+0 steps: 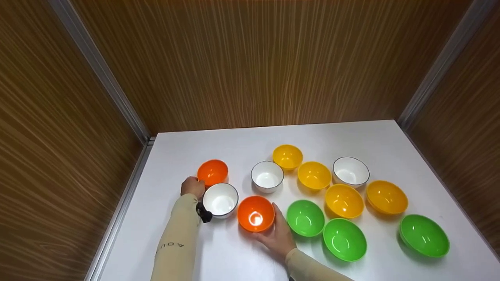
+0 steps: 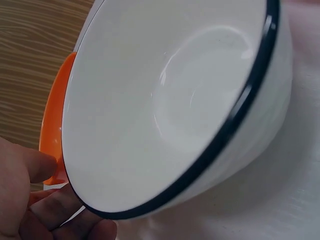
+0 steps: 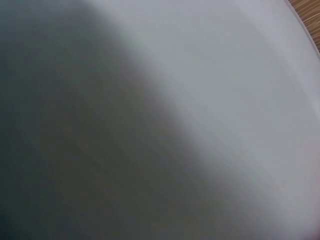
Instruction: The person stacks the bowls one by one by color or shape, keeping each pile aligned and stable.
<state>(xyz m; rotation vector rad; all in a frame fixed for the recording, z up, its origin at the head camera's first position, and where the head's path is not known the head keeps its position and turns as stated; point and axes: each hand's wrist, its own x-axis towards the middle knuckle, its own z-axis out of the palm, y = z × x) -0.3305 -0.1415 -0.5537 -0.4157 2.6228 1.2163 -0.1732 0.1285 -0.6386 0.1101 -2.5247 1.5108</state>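
The near orange bowl (image 1: 256,214) sat low in mid-frame, held between the spread thumb and fingers of the right hand (image 1: 278,236); left of centre, the left hand (image 1: 192,187) pinched the far orange bowl (image 1: 213,171).

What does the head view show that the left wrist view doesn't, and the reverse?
Only the head view clearly shows the yellow bowls, green bowls and right hand holding the nearer orange bowl.

Only the left wrist view clearly shows the thumb of the left hand against the farther orange bowl.

Both share the left hand, farther orange bowl, adjacent white bowl and wood panelling.
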